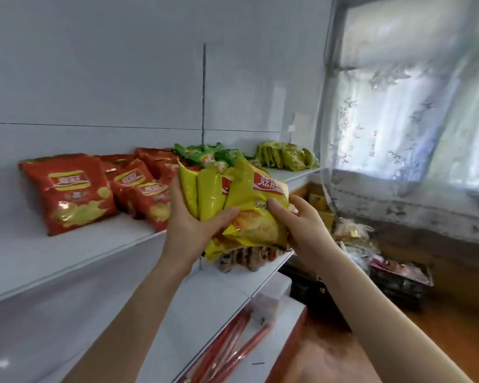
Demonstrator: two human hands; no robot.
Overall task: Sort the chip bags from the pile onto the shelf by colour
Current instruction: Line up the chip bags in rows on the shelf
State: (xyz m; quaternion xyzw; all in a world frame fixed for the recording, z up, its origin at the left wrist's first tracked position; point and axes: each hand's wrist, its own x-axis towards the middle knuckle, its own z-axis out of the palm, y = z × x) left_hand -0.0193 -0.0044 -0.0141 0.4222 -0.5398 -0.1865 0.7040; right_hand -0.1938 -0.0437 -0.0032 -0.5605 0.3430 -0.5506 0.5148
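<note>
I hold a bunch of glossy yellow plastic chip bags upright, left hand and right hand both clamped round it, and the yellow-green row of bags on the white shelf lies ahead-right, nearer my right hand.
</note>
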